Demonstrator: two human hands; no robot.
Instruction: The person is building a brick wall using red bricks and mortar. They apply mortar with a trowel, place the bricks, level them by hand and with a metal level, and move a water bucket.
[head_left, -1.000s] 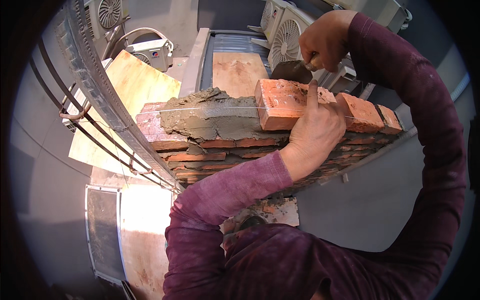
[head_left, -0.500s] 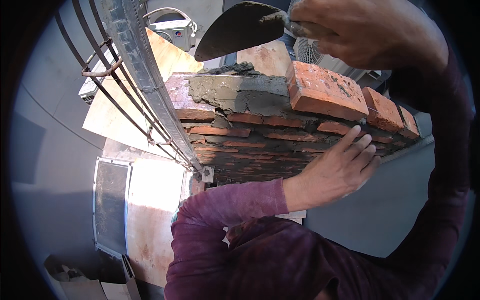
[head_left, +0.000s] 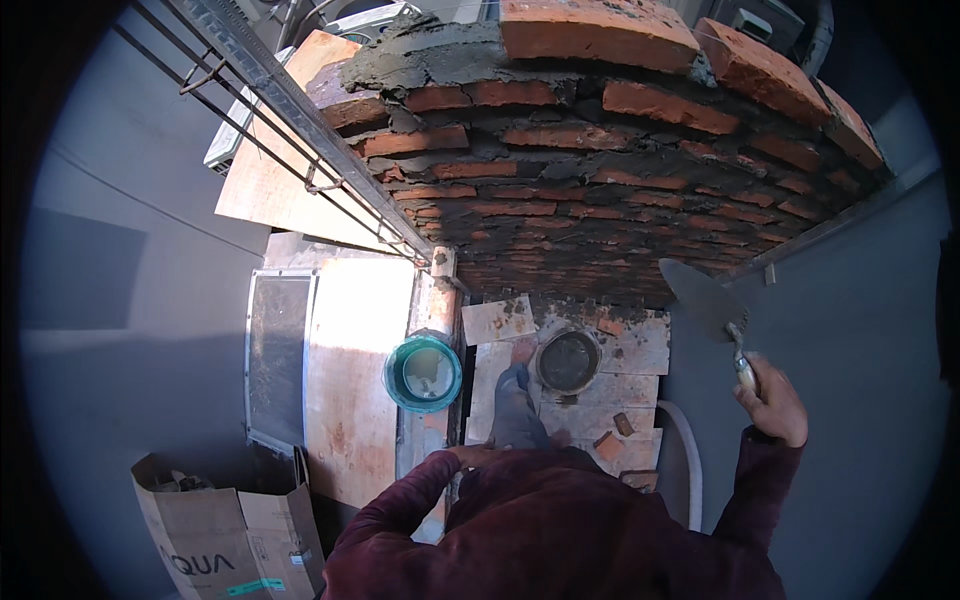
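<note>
Head view. Held a trowel (head_left: pixel 705 300) at the right, well apart from the body, blade pointed up and leftward toward the foot of a brick wall (head_left: pixel 560 190). Gripped by its pale handle in the right hand (head_left: pixel 778 402), with fingers closed around it. Placed the left hand (head_left: pixel 476 457) at the waist, largely hidden by the torso; could not tell its grip.

Noted along the wall's top: large orange bricks (head_left: pixel 600 32) and, to their left, a thick bed of grey mortar (head_left: pixel 430 60).

Listed as obstructions: a slanting metal upright (head_left: pixel 290 120) and dark metal rods (head_left: pixel 240 115), both crossing in front of a plywood sheet (head_left: pixel 285 180).

Found below: a teal bucket (head_left: pixel 394 385) with cloudy liquid; a dark round tub (head_left: pixel 542 370) on a boarded platform (head_left: pixel 580 420), near loose brick pieces (head_left: pixel 607 446); a pale hose (head_left: pixel 690 460) curving beside the platform.

Logged at lower left: an open cardboard box (head_left: pixel 195 520), just beside a framed dark panel (head_left: pixel 278 350).
</note>
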